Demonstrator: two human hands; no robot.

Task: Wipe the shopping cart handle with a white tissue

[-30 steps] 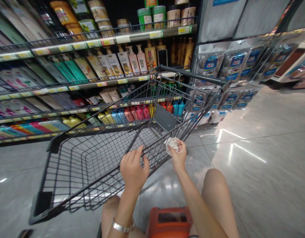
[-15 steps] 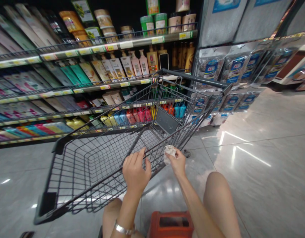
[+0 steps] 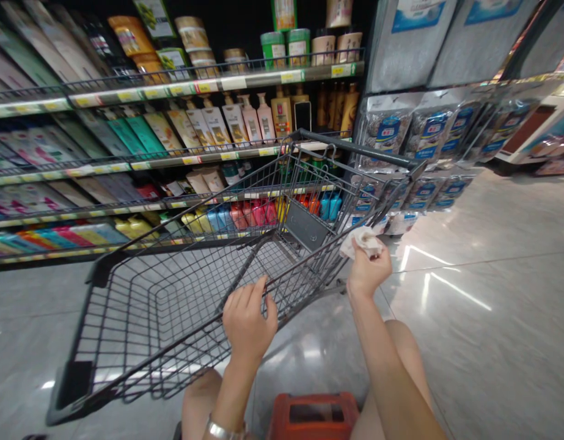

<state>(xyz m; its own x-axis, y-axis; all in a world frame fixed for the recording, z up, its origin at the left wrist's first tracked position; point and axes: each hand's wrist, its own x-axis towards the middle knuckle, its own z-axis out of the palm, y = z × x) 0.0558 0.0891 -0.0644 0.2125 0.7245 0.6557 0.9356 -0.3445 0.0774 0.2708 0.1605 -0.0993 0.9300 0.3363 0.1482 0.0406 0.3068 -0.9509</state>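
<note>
A dark wire shopping cart point(image 3: 172, 305) stands tilted in front of me, its basket bare. My left hand point(image 3: 247, 322) grips the cart's near top rail, fingers curled over the wire. My right hand point(image 3: 368, 272) is closed on a crumpled white tissue point(image 3: 362, 241), held against the cart's side wire near the handle end. The cart's black handle bar point(image 3: 355, 148) is at the far end, toward the shelves.
Shelves point(image 3: 172, 91) of shampoo bottles and boxed goods run along the left and back. Hanging packets point(image 3: 428, 137) fill a rack at the right. I sit on an orange stool point(image 3: 311, 415), knees either side. Shiny grey floor tiles point(image 3: 492, 293) spread to the right.
My right hand with the tissue has moved up and to the right along the cart's side, toward the handle end. My left hand has kept its grip on the rail.
</note>
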